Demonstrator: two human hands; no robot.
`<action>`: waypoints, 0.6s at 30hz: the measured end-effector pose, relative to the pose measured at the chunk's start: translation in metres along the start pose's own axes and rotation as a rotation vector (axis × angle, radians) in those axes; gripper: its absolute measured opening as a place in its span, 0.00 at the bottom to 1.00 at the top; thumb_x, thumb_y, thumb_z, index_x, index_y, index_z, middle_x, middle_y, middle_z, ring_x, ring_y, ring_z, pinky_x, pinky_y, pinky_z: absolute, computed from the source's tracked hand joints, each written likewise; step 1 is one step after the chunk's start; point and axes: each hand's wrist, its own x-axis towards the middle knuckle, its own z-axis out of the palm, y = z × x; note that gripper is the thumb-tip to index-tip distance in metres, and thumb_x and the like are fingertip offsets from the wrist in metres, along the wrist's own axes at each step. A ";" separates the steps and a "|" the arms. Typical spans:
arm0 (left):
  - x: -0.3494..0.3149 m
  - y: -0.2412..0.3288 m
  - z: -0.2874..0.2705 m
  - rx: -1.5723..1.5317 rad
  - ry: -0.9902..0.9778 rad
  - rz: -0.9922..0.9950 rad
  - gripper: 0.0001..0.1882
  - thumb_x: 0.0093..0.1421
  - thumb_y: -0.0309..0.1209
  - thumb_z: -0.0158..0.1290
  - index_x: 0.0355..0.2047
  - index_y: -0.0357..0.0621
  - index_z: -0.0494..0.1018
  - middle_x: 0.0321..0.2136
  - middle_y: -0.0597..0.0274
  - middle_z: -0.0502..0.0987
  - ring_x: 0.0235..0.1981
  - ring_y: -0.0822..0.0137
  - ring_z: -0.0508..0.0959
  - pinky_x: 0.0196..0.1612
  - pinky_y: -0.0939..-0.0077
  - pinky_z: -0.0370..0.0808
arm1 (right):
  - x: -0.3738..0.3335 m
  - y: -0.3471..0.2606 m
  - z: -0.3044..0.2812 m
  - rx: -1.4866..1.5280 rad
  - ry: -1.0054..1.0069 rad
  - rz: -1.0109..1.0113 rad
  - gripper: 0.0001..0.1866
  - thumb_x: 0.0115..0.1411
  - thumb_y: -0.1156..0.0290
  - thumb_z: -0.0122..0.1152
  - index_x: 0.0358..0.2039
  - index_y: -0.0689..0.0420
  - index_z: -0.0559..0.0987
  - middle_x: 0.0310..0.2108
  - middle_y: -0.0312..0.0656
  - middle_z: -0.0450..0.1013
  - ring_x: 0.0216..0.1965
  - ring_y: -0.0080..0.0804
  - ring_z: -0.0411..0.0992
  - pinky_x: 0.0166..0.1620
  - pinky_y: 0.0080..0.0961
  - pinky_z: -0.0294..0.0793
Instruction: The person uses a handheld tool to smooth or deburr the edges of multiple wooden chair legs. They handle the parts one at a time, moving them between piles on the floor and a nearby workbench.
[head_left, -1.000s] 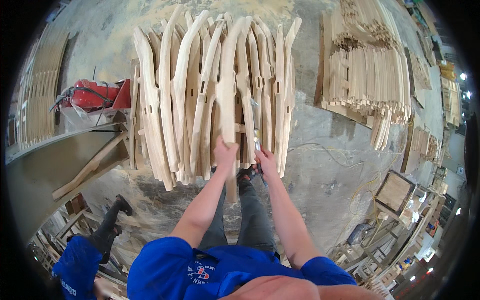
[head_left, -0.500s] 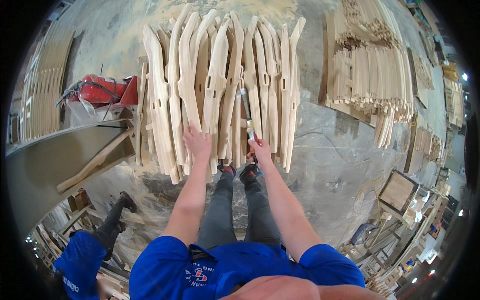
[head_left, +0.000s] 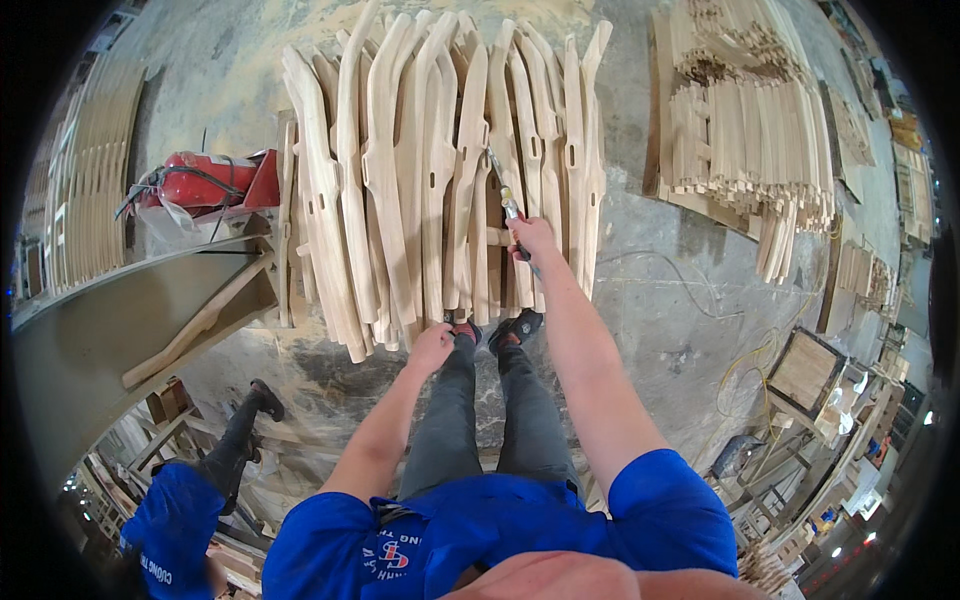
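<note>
A row of pale curved wooden chair legs (head_left: 385,190), several with slots cut in them, leans side by side in front of me. My right hand (head_left: 533,236) is wrapped round the grip of a slim hand-held tool, probably a narrow belt sander (head_left: 510,200). Its grey arm reaches up among the legs right of the middle, close to a slotted one. My left hand (head_left: 433,348) is low, by the bottom ends of the middle legs. Its fingers look curled, and whatever they may hold is hidden.
A red fire extinguisher (head_left: 200,180) lies at the left above a grey panel (head_left: 120,330). Stacked wooden parts (head_left: 750,140) stand at the right, with more at the far left. A hose (head_left: 690,280) runs over the floor. A person in blue (head_left: 175,520) is at the lower left.
My left hand has come off the front of the legs and moved down and right to their lower ends. My right hand has lifted the tool up and right. The middle legs have shifted.
</note>
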 end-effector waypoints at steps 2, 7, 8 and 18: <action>0.004 -0.004 -0.002 0.046 -0.018 -0.098 0.16 0.52 0.30 0.50 0.43 0.41 0.69 0.29 0.56 0.76 0.33 0.65 0.77 0.37 0.74 0.72 | 0.004 0.000 -0.009 -0.004 0.001 0.040 0.14 0.52 0.63 0.59 0.28 0.60 0.68 0.20 0.38 0.65 0.15 0.25 0.66 0.13 0.20 0.64; 0.060 0.007 0.039 -0.337 -0.095 -0.048 0.18 0.52 0.32 0.51 0.44 0.39 0.68 0.30 0.57 0.76 0.31 0.67 0.75 0.33 0.73 0.71 | -0.020 0.022 -0.022 0.200 -0.124 0.132 0.13 0.55 0.62 0.57 0.28 0.57 0.68 0.23 0.38 0.67 0.14 0.21 0.62 0.12 0.17 0.59; 0.078 0.013 0.050 -0.400 -0.149 -0.074 0.22 0.51 0.33 0.52 0.46 0.37 0.67 0.32 0.54 0.76 0.34 0.63 0.76 0.37 0.72 0.71 | -0.028 0.029 -0.023 0.239 -0.129 0.141 0.12 0.56 0.62 0.56 0.29 0.57 0.68 0.23 0.39 0.68 0.14 0.21 0.61 0.12 0.17 0.58; 0.162 0.063 0.110 -0.736 -0.154 -0.256 0.35 0.43 0.40 0.61 0.49 0.34 0.63 0.38 0.50 0.74 0.38 0.62 0.75 0.39 0.70 0.72 | -0.057 0.053 -0.080 0.272 -0.168 0.146 0.16 0.60 0.58 0.49 0.38 0.58 0.67 0.27 0.41 0.70 0.12 0.20 0.60 0.11 0.17 0.55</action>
